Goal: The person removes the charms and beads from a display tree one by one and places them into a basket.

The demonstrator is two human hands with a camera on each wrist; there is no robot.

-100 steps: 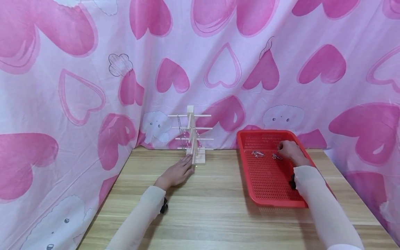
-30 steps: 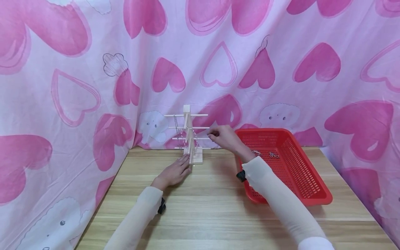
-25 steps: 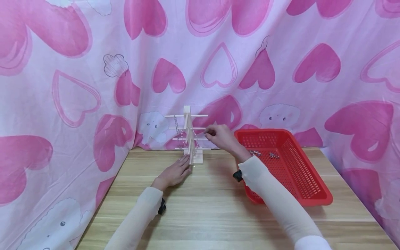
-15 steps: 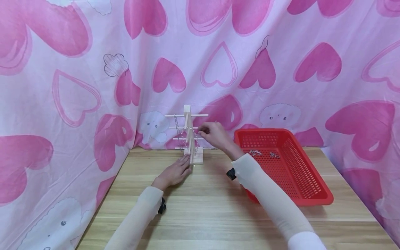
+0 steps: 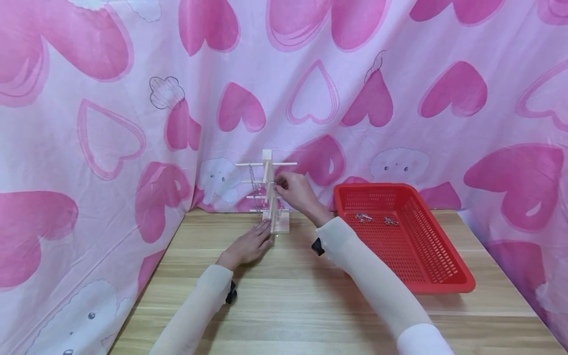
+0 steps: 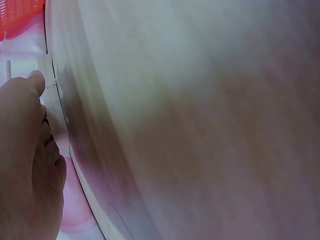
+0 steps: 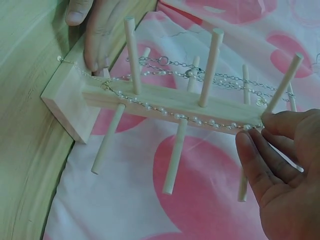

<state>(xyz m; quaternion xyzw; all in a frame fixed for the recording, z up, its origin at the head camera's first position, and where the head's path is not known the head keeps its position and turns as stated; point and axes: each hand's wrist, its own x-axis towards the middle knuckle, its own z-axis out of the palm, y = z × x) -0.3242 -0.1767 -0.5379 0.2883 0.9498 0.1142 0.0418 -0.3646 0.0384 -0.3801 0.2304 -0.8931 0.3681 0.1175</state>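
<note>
Your right hand (image 5: 296,191) sat closer, pinching the pearl-bead necklace (image 7: 197,121) trailing toward 6 o'clock down the jewelry stand (image 7: 70,95), left hand (image 5: 246,246) kinda uncurled below.

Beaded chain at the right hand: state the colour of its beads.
The beads are pearly white; the right wrist view shows them best.

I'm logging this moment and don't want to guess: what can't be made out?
- Right wrist view: the pinched part of the strand, hidden by the right hand.
- Left wrist view: most of the stand, behind the left hand or out of frame.
- Left wrist view: most of the basket, cut off at the top left.
- Head view: the number of trinkets, too small and bunched.
</note>
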